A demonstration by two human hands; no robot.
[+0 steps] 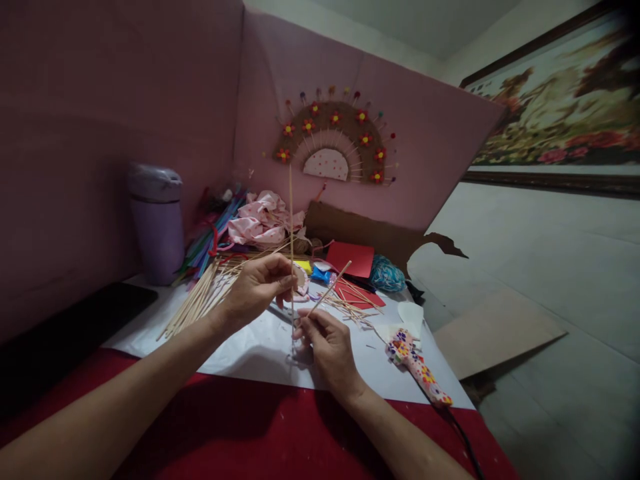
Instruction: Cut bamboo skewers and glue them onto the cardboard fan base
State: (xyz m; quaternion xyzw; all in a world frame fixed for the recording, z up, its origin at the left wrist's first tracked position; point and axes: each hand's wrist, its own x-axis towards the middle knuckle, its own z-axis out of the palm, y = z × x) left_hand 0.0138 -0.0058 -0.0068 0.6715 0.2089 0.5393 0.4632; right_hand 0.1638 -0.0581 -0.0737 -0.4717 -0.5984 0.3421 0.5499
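Observation:
Between the thumb and fingers of my left hand [260, 287] a long thin wooden stick [291, 213] stands nearly upright. My right hand [330, 347], just below and to the right, pinches a shorter wooden stick [331, 288] that slants up to the right. The lower end of the long stick comes down beside my right fingertips; whether they touch it, I cannot tell. Behind the hands lies a grey tool [281, 313], partly hidden. Loose wooden sticks [193, 303] fan out left of my left hand, and several short pieces [353, 305] lie beyond my right hand.
A flower-patterned glue gun [420, 370] with a cord lies at right on the white sheet [240, 353]. A purple tumbler [157, 227] stands left. Spotted fabric [260, 220], red card [350, 259] and blue yarn [388, 273] sit behind. A decorated brown arch [325, 117] is on the pink backboard.

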